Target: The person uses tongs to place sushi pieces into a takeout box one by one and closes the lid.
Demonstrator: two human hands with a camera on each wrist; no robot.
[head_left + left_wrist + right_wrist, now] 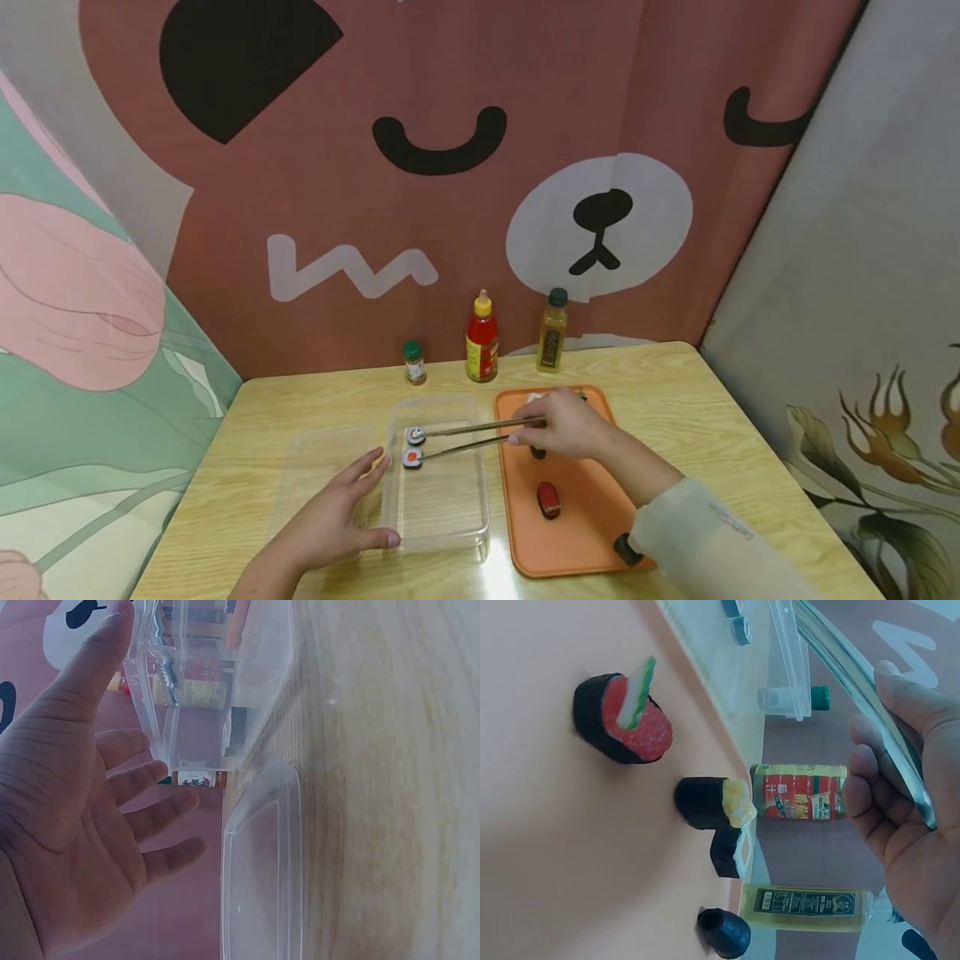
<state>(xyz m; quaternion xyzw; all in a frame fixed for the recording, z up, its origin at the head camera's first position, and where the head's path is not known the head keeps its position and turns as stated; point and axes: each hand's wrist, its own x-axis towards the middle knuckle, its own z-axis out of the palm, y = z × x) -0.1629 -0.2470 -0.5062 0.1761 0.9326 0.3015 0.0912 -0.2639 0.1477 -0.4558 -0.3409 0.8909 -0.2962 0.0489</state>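
My right hand (pixel 573 425) grips a pair of chopsticks (pixel 480 427) above the orange tray (pixel 581 546). Their tips stand apart, one right at the orange-centred sushi roll (pixel 412 457), the other right at the second sushi roll (pixel 416 435) beside it. Both rolls sit along the left side of a clear plastic container (pixel 438 546). At that container's left rim, my left hand (pixel 330 517) is spread, thumb near the front corner and fingertips near the side. In the left wrist view the left hand (pixel 82 802) shows straight fingers and an uncovered palm.
On the tray lie a red-topped sushi (pixel 549 500), a dark roll (pixel 627 550) and a yellow-topped sushi (pixel 712 804). A clear lid (pixel 262 885) lies left of the container. Behind stand a green-capped spice jar (pixel 414 363), a red sauce bottle (pixel 482 342) and an oil bottle (pixel 552 333).
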